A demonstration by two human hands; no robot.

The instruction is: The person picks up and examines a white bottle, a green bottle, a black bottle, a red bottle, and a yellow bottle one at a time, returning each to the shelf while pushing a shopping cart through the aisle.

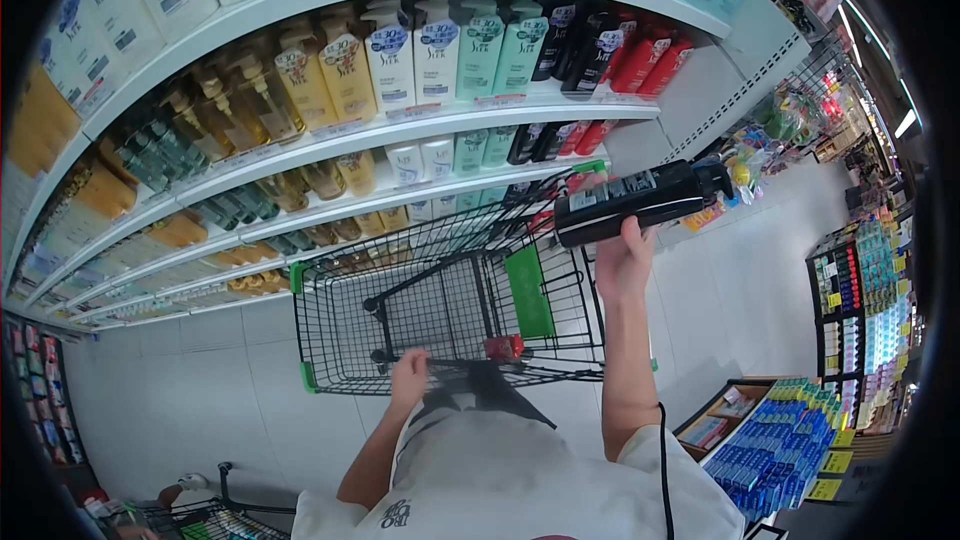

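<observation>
Item: dark pump bottle (640,202), one; lying nearly sideways in mid-air, its pump head pointing to the right of the view and its pale-printed label facing partly upward; appearing over the far right corner of the cart

Right hand (630,248): holding the dark pump bottle from the near side, thumb showing against its lower edge, the other fingers being mostly hidden; forearm stretching forward

Left hand (408,377): appearing above the near side of the cart, fingers loosely curling; blurring slightly, so whether it is gripping or touching anything, cannot tell

Shopping cart (450,285), one, black wire with green corner pieces; standing crosswise between the person and the shelves, its green panel (527,290) showing toward the right end

Red item (503,347), one, small; sitting near the near side of the cart, its kind being too small to tell

Shelving (420,125), white, several tiers; curving across the view and carrying rows of pump bottles: yellow bottles (345,75), white bottles (436,55), pale green bottles (520,58), black bottles (592,55) and red bottles (650,60), running left to right along one tier, with price labels lining the edges

Second cart (215,520), partly showing at lower left

Blue boxes (770,450), many; stacking up in a display at lower right

Floor (730,285), pale tile; stretching between cart and displays
</observation>
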